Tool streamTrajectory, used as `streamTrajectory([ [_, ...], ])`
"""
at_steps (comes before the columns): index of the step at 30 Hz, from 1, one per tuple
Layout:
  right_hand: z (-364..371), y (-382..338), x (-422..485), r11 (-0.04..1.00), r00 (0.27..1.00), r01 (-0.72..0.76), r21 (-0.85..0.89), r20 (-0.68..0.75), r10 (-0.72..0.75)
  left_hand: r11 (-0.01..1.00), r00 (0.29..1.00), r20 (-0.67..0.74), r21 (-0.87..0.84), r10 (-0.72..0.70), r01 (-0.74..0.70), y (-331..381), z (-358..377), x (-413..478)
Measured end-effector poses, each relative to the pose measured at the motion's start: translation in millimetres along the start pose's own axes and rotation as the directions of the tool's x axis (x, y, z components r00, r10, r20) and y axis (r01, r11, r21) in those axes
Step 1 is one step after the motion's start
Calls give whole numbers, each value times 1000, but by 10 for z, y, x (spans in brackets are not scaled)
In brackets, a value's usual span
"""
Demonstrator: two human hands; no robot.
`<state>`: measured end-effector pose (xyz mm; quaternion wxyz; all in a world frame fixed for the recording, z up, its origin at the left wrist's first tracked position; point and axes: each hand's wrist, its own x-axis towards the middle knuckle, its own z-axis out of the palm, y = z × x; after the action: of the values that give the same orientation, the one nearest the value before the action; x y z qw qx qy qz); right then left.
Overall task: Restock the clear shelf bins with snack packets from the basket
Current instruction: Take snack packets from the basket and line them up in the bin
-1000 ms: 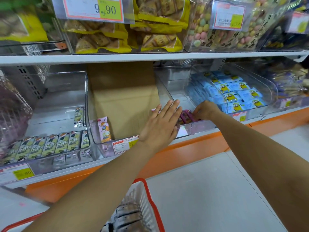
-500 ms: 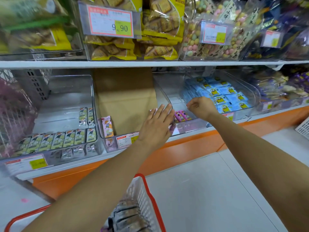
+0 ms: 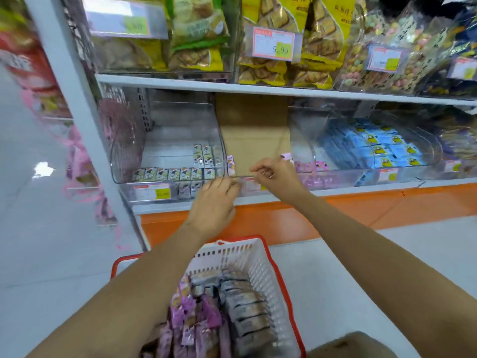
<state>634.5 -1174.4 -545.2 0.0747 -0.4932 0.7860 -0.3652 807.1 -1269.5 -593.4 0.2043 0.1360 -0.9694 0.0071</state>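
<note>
A white basket (image 3: 265,275) with a red rim sits on the floor below me, holding pink-purple snack packets (image 3: 196,313) and grey packets (image 3: 245,306). On the lower shelf, a clear bin (image 3: 258,174) backed by brown cardboard holds one upright pink packet (image 3: 231,164). The clear bin to its right has pink packets (image 3: 309,166) along its front. My left hand (image 3: 214,202) is at the cardboard bin's front lip, fingers loosely curled. My right hand (image 3: 276,177) hovers at that bin's front rim, fingers loosely curled. I see nothing in either hand.
A clear bin at left holds a row of green-white packets (image 3: 170,174). Blue packets (image 3: 382,148) fill a bin at right. Yellow biscuit bags (image 3: 271,71) and price tags crowd the upper shelf. An orange kickboard (image 3: 335,210) runs under the shelf; grey floor lies around the basket.
My view has pulled back and swung left, bringing the basket into full sight. My right hand left the pink packets and moved left. My left hand went from flat to curled.
</note>
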Motion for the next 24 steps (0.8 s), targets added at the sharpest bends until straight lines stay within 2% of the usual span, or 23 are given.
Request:
streamTrajectory([
  [3, 580, -204, -202, 999, 988, 15, 33, 153, -20, 994, 982, 170, 71, -88, 77, -314, 30, -552],
  [7, 1338, -318, -506, 1000, 937, -6, -11, 349, 10, 970, 907, 343, 88, -242, 225, -749, 166, -1233],
  [10, 1837, -287, -739, 995, 873, -76, -68, 478, 99, 948, 863, 394, 89, -315, 306, -938, 297, -1630],
  [14, 2324, -140, -988, 970, 783, -186, -155, 574, 241, 915, 738, 546, 169, -396, 366, -1075, 553, -1988],
  [16, 2541, -19, -1083, 952, 680, -211, -224, 666, 307, 896, 700, 571, 164, -428, 413, -1102, 664, -2092],
  [19, 2868, 138, -1192, 933, 546, -170, -317, 758, 357, 883, 678, 590, 139, -438, 449, -1155, 799, -2190],
  [21, 3046, 192, -1246, 927, 516, -149, -343, 773, 369, 879, 688, 575, 129, -443, 458, -1180, 866, -2225],
  [24, 3242, 291, -1303, 926, 500, -192, -325, 779, 377, 873, 704, 544, 122, -457, 473, -1160, 931, -2236],
])
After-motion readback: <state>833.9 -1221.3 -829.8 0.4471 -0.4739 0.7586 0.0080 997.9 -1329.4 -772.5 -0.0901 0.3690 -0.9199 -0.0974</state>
